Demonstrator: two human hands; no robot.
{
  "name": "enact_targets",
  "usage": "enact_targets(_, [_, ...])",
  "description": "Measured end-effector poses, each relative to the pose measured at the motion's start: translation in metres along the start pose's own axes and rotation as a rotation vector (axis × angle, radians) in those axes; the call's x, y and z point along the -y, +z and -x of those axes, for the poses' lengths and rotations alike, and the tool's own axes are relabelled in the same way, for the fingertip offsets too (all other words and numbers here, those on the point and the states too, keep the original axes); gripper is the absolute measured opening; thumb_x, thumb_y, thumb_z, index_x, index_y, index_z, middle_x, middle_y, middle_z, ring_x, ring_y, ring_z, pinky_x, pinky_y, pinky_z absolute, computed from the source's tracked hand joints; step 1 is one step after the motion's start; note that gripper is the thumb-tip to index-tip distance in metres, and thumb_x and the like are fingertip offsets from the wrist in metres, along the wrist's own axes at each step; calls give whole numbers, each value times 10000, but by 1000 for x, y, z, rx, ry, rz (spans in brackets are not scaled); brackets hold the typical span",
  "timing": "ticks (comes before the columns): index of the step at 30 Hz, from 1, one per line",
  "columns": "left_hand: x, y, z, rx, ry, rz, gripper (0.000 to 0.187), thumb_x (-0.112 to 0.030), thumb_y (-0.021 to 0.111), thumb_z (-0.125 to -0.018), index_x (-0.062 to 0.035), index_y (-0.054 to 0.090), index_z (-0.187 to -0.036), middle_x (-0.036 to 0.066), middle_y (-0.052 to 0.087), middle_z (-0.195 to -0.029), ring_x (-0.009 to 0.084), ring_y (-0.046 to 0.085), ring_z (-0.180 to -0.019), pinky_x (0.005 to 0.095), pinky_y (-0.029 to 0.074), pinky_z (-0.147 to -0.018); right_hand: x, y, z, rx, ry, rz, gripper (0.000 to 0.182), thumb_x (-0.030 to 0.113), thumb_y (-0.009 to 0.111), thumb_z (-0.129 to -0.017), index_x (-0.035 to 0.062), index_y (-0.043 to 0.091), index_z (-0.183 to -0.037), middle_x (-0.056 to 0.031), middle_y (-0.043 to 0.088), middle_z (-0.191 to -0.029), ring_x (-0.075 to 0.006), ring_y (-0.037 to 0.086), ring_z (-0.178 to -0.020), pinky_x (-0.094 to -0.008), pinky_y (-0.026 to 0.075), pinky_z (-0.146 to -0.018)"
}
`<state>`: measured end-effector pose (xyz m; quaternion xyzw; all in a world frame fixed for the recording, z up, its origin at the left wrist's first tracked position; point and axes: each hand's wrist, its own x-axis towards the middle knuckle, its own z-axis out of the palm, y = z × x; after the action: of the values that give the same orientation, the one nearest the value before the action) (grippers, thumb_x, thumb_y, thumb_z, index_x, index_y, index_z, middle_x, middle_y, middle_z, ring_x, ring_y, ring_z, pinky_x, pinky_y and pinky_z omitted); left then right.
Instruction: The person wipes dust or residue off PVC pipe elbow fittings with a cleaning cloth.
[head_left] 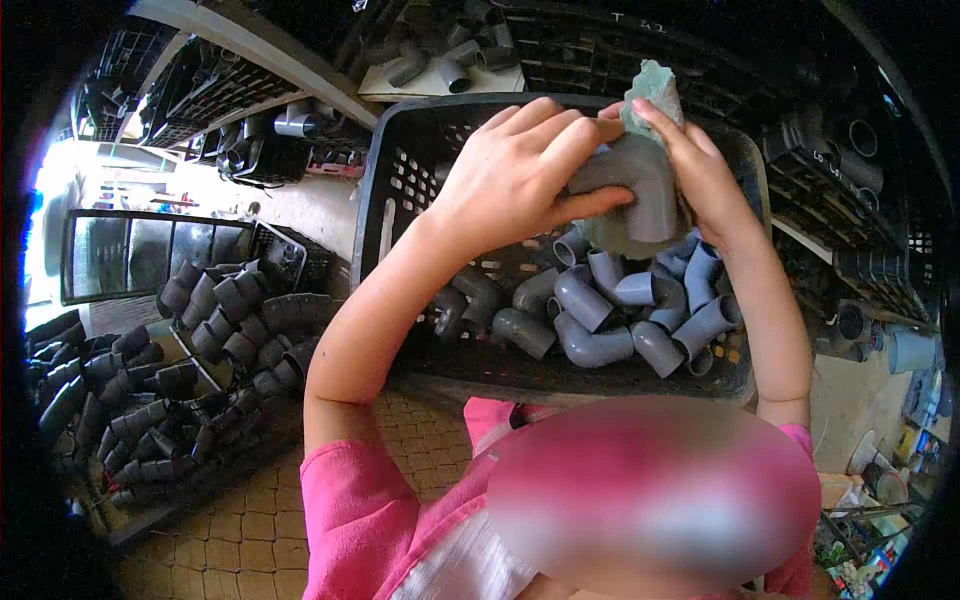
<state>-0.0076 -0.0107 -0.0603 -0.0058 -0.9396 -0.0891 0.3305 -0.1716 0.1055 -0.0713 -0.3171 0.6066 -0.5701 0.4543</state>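
My left hand (520,170) grips a grey PVC elbow fitting (640,185) from the left side, holding it over a black plastic crate (395,190). My right hand (705,175) presses a pale green cloth (655,88) against the top and right side of the same fitting; the cloth also hangs beneath it. Both hands are closed around what they hold. Inside the crate, below my hands, lie several grey elbow fittings (600,320).
A large heap of darker elbow fittings (190,360) sits on the tiled floor (230,540) at the left. More black crates (200,90) and loose fittings (440,55) stand beyond the crate. Pipe parts and a crate (850,170) line the right side.
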Motion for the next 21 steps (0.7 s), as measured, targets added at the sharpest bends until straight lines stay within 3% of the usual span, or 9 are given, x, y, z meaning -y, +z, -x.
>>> enact_targets(3, [0,-8,-4,15,43,49,535,-368,757,-721,-54,577,-1115,110,641,-980,298,614,-874,387,489,-760,2,3,6,87,80,-230,463,462,502,-944,54,623,-1126,-23,647,-969,-98,607,-844,-246,480,-797])
enact_targets(5, [3,-11,-2,53,19,19,537,-380,751,-721,-68,579,-1123,104,640,-1003,299,612,-897,383,482,-781,1,0,4,216,171,-278,465,463,499,-946,57,616,-1138,-24,644,-987,-90,606,-862,-246,477,-820])
enact_targets(8, [5,-13,-2,85,-33,-20,523,-382,739,-734,-84,579,-1133,102,634,-1018,306,606,-917,385,475,-800,10,0,11,220,165,-236,492,482,501,-945,54,600,-1165,-12,629,-1031,-83,591,-911,-243,460,-852])
enact_targets(12, [13,-16,-2,72,-140,-66,518,-363,728,-755,-85,575,-1165,111,621,-1018,322,598,-936,393,476,-805,5,1,11,257,-101,0,584,520,486,-942,40,532,-1273,-18,585,-1145,-95,544,-1028,-241,430,-902])
enact_targets(15, [16,-14,0,39,-196,29,532,-343,734,-754,-96,573,-1197,124,612,-1014,328,598,-932,395,483,-797,-1,8,8,124,-452,238,586,476,414,-982,7,449,-1331,-72,543,-1231,-114,533,-1104,-264,437,-942])
enact_targets(16, [14,-14,1,60,-234,37,532,-309,744,-747,-114,582,-1215,117,621,-1010,324,609,-912,383,493,-776,-4,11,4,57,-398,48,534,497,466,-961,39,568,-1215,-9,601,-1059,-79,555,-960,-237,446,-857])
enact_targets(19, [15,-13,0,21,-183,59,507,-256,747,-736,-128,603,-1205,105,637,-1013,314,621,-887,370,498,-766,1,2,5,48,-63,-16,515,496,481,-955,44,596,-1172,-11,625,-1008,-79,577,-905,-240,466,-809])
enact_targets(21, [13,-16,-2,-29,-132,3,519,-234,750,-715,-132,610,-1204,96,647,-1033,309,625,-892,364,501,-768,6,10,12,-12,-8,-97,521,503,503,-941,41,606,-1161,-24,636,-988,-89,594,-891,-245,476,-794])
